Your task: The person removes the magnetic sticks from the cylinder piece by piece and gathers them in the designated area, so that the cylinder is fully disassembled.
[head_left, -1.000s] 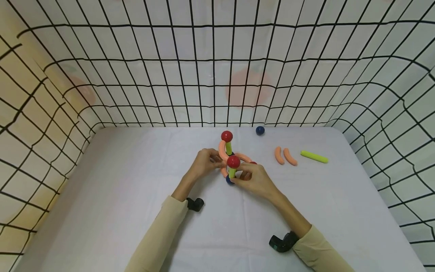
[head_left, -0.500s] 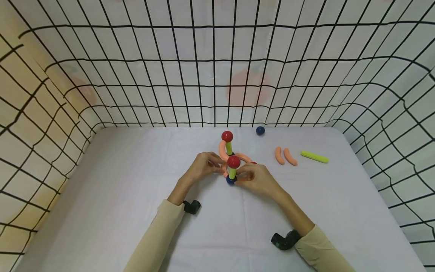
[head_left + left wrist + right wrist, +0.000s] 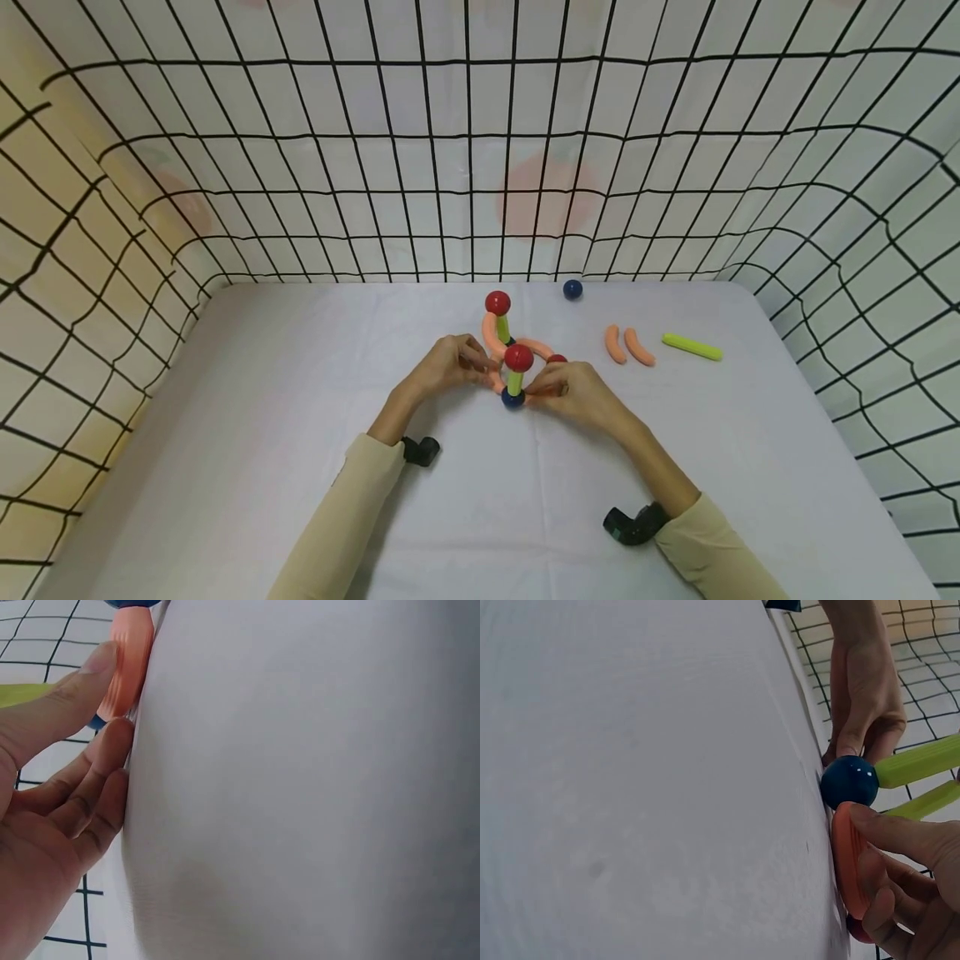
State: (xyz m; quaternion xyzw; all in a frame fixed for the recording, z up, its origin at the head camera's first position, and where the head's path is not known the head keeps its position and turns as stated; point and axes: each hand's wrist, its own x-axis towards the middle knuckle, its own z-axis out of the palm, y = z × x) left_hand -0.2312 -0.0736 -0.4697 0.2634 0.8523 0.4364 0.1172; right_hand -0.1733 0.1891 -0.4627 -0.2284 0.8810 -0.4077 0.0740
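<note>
Thumb and fingers of the right hand [image 3: 577, 400] nearly met, pinching the near orange arc [image 3: 847, 859] beside the front blue ball [image 3: 513, 401]. The left hand [image 3: 453, 362] lightly pinched the left orange arc [image 3: 129, 664], fingers bent. The ball-and-rod model [image 3: 491, 333] stood between both hands and reached beyond them. Uneven pushing from the right hand could perhaps pop the left orange arc loose, or tip the front green rod [image 3: 515, 384], as the left grip looked light. That rod pointed roughly upright, topped by the front red ball [image 3: 519, 358]; the near orange arc lay lengthwise along the cloth [image 3: 300, 350], running back toward the low red ball [image 3: 557, 358]. Beyond the right hand lay two loose orange arcs [image 3: 640, 347], a loose green rod [image 3: 692, 347] and a loose blue ball [image 3: 572, 289].
</note>
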